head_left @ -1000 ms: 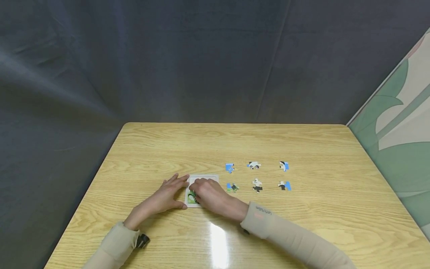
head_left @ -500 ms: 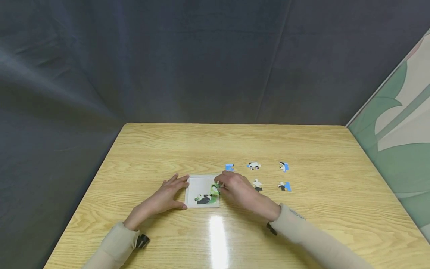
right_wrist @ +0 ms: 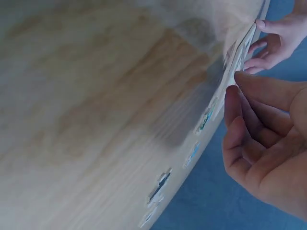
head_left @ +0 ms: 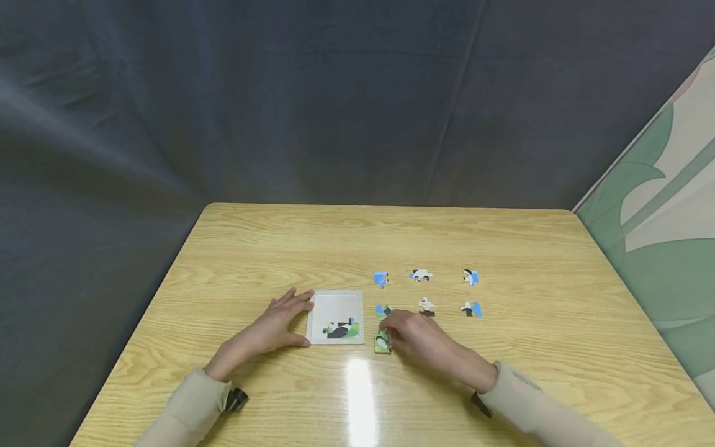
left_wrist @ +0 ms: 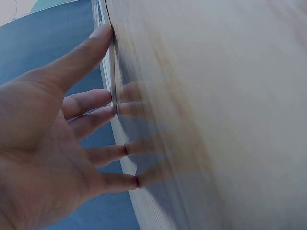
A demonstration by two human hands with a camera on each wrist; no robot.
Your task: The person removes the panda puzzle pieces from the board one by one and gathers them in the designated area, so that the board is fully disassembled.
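A square white puzzle tray lies on the table. Inside it, along the lower right, are joined jigsaw pieces in black, white and green. My left hand touches the tray's left side, fingers spread and nearly straight; in the left wrist view the thumb and fingertips meet its edge. Right of the tray, my right hand pinches a green jigsaw piece at or just above the table, partly covered by the fingers. In the right wrist view its thumb and forefinger come together; the piece is hardly visible there.
Several loose jigsaw pieces lie in two rows right of the tray, among them a blue one, a panda-face one and a black-and-white one. A dark curtain hangs behind the wooden table.
My right hand has lifted the green piece out of the tray's left part and carried it right, past the tray's edge, to the table beside it. The left hand has stayed put.
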